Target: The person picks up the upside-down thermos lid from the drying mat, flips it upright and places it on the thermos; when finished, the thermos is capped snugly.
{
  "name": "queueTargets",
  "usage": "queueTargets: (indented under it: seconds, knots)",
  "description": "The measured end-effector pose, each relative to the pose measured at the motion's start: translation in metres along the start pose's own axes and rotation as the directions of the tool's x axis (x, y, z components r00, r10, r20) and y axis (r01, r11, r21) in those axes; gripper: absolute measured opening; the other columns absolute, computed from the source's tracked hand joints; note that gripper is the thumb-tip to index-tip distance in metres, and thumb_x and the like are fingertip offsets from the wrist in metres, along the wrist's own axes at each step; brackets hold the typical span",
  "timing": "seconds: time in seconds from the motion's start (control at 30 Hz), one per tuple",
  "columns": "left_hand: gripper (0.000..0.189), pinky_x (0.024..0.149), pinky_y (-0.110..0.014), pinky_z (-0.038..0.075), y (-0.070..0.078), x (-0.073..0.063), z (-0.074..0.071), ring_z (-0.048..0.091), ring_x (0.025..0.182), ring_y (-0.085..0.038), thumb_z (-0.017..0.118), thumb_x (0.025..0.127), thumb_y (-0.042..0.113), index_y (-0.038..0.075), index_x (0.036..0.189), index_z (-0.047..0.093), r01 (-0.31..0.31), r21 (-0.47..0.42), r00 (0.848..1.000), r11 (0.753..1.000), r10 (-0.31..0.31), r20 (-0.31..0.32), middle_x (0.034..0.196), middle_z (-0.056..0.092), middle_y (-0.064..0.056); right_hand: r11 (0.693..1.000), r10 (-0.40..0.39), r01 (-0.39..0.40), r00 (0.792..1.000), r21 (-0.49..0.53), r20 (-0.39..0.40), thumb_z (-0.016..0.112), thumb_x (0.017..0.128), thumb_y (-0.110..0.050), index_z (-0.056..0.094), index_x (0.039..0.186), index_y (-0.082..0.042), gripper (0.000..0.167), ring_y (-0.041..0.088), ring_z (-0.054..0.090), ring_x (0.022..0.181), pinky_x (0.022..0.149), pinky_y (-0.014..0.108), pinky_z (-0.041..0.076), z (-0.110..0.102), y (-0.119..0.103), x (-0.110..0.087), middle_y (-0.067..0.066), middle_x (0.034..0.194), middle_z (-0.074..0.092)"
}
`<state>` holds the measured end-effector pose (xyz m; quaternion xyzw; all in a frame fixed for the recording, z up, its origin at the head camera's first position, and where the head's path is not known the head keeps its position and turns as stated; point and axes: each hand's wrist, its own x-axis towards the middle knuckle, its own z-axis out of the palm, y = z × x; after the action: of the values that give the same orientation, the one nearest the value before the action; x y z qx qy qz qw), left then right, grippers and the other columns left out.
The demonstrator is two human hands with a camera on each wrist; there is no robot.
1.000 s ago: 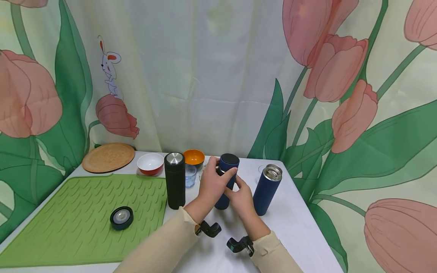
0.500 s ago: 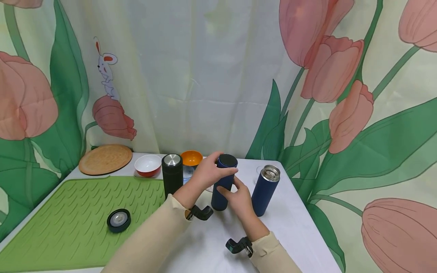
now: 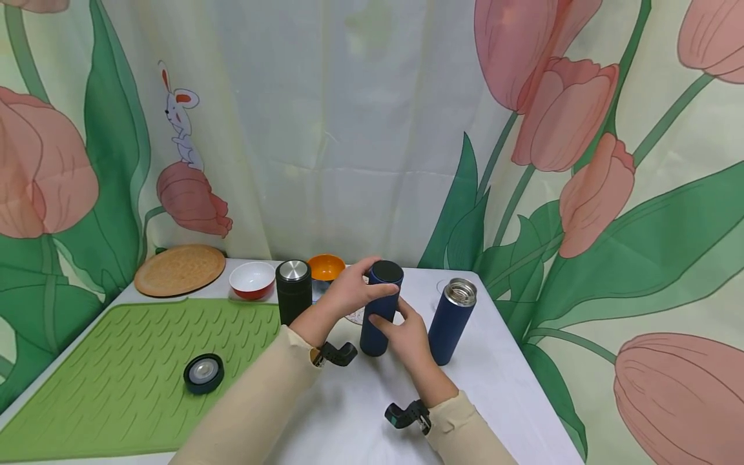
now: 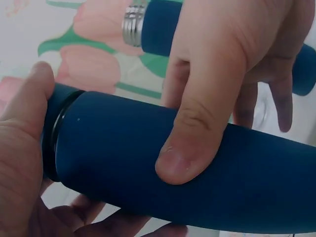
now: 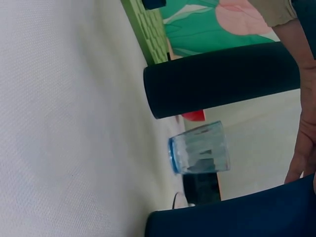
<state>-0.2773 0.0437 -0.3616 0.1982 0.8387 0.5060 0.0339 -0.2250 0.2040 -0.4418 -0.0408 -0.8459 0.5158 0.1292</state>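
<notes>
A dark blue thermos with a dark-topped lid stands upright on the white table. My left hand holds it at the top, thumb across the lid and fingers round the far side. Lower down, my right hand grips the body, its thumb pressed on the blue wall in the left wrist view. A thin shiny ring shows between lid and body. Just right of my right hand stands a second blue thermos, lidless, its steel mouth bare.
A black thermos with a steel top stands left, partly behind my left forearm. A dark lid lies on the green mat. Behind are a red-and-white bowl, an orange bowl, a round wooden board and a clear cup.
My left hand and wrist have turned at the lid, the forearm swinging left across the black thermos. My right hand keeps its hold on the blue thermos, which stays upright. The view shifted slightly.
</notes>
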Motion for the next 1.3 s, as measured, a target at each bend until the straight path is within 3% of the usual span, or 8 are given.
queueTargets:
  seconds: [0.4,0.63,0.8,0.87,0.93,1.1,1.17,1.3]
  knots:
    - [0.076,0.095,-0.055,0.061,-0.001,-0.006,0.022,0.071,0.121,-0.035,0.079,0.089,0.062,0.030,0.152,0.055,0.012,0.005,0.983,1.000,-0.011,-0.182,0.141,0.070,-0.007,0.999,0.043,-0.043,0.999,-0.005,0.000,0.088,0.085,-0.046,0.062,0.150,-0.031,0.071,0.039,0.050,0.150,0.119,0.067,0.041,0.002,0.000,-0.001,0.010,0.155,0.061]
    - [0.065,0.092,-0.051,0.059,-0.007,-0.001,0.010,0.069,0.113,-0.029,0.078,0.091,0.061,0.034,0.147,0.059,-0.038,0.009,0.996,0.999,0.039,-0.075,0.129,0.074,-0.002,1.000,0.016,-0.016,1.000,-0.005,-0.007,0.087,0.087,-0.045,0.063,0.149,-0.028,0.069,0.039,0.053,0.148,0.117,0.066,0.043,0.002,0.000,0.000,0.011,0.152,0.063]
    - [0.072,0.094,-0.053,0.059,-0.009,0.000,0.004,0.068,0.111,-0.030,0.076,0.094,0.058,0.032,0.155,0.050,-0.036,-0.012,0.999,0.999,0.036,0.007,0.131,0.070,-0.009,1.000,0.011,-0.011,1.000,-0.003,-0.004,0.087,0.087,-0.044,0.064,0.148,-0.028,0.067,0.038,0.054,0.147,0.117,0.066,0.042,0.003,0.001,0.000,0.011,0.150,0.064]
    - [0.082,0.096,-0.055,0.060,-0.006,-0.003,0.006,0.069,0.114,-0.033,0.077,0.093,0.058,0.029,0.160,0.040,-0.017,0.003,1.000,1.000,0.017,-0.023,0.136,0.067,-0.014,1.000,0.018,-0.018,1.000,-0.003,0.004,0.087,0.087,-0.045,0.063,0.148,-0.029,0.068,0.038,0.053,0.147,0.118,0.066,0.042,0.003,0.002,0.000,0.011,0.151,0.064]
    - [0.094,0.093,-0.053,0.062,0.000,-0.007,0.011,0.071,0.111,-0.034,0.078,0.090,0.063,0.024,0.161,0.032,0.021,0.055,0.995,0.998,-0.015,-0.100,0.135,0.067,-0.017,1.000,0.026,-0.026,1.000,-0.003,0.013,0.087,0.086,-0.047,0.063,0.148,-0.030,0.069,0.038,0.052,0.148,0.118,0.066,0.041,0.002,0.002,0.000,0.010,0.151,0.063]
    - [0.105,0.062,-0.038,0.059,0.020,-0.017,0.025,0.068,0.069,-0.028,0.079,0.078,0.078,0.009,0.143,0.034,0.118,0.234,0.953,0.965,-0.043,-0.301,0.088,0.070,-0.016,1.000,0.019,-0.019,0.999,-0.004,0.026,0.087,0.086,-0.046,0.067,0.143,-0.030,0.063,0.038,0.051,0.149,0.119,0.066,0.041,0.001,0.001,0.001,0.009,0.150,0.065]
    - [0.099,0.053,-0.034,0.053,0.025,-0.018,0.027,0.061,0.058,-0.025,0.079,0.078,0.078,0.007,0.133,0.038,0.118,0.290,0.947,0.950,-0.019,-0.322,0.077,0.065,-0.013,1.000,0.018,-0.018,1.000,-0.003,0.021,0.087,0.086,-0.044,0.068,0.141,-0.030,0.059,0.038,0.051,0.149,0.119,0.065,0.041,0.001,0.000,0.001,0.008,0.149,0.065]
    - [0.079,0.058,-0.032,0.056,0.022,-0.016,0.022,0.066,0.067,-0.023,0.077,0.085,0.071,0.012,0.127,0.046,0.061,0.328,0.963,0.943,0.031,-0.269,0.090,0.069,-0.010,0.999,0.032,-0.031,0.999,-0.005,0.011,0.088,0.084,-0.046,0.067,0.143,-0.031,0.064,0.036,0.051,0.149,0.119,0.065,0.042,0.000,0.000,0.002,0.008,0.150,0.065]
